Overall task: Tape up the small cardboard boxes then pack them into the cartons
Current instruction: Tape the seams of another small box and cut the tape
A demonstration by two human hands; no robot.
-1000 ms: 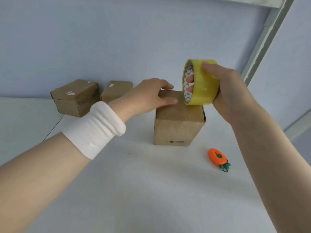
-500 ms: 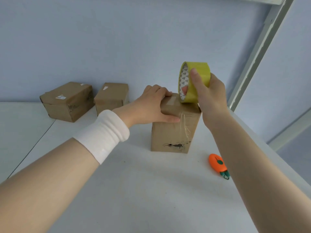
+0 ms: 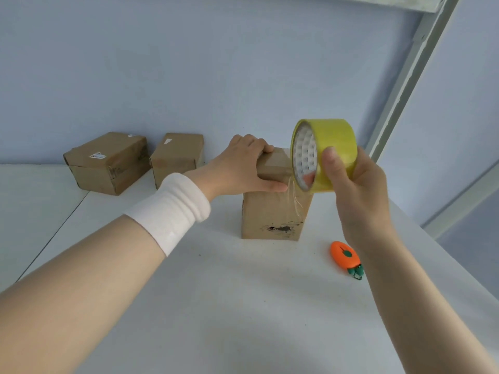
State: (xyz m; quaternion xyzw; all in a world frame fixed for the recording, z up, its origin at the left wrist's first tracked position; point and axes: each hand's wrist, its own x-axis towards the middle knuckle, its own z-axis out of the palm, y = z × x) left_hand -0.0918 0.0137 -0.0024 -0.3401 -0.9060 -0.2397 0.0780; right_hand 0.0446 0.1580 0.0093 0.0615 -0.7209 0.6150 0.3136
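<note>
A small brown cardboard box [image 3: 272, 217] stands on the white table [image 3: 216, 306]. My left hand [image 3: 240, 168] rests on its top, with the thumb pressing along the front top edge and the fingers curled over the far side. My right hand [image 3: 351, 182] grips a yellow roll of clear tape [image 3: 324, 152], held upright beside the box's right top corner. A clear strip of tape runs from the roll down onto the box's front face.
Two more cardboard boxes [image 3: 108, 163] [image 3: 176, 156] sit at the back left against the blue wall. An orange carrot-shaped cutter [image 3: 345, 256] lies on the table to the right of the box. A grey metal frame [image 3: 405, 76] rises at the right.
My right hand has pulled the tape roll toward me and down over the box's front corner, drawing out clear tape. My left hand has stayed on the box top.
</note>
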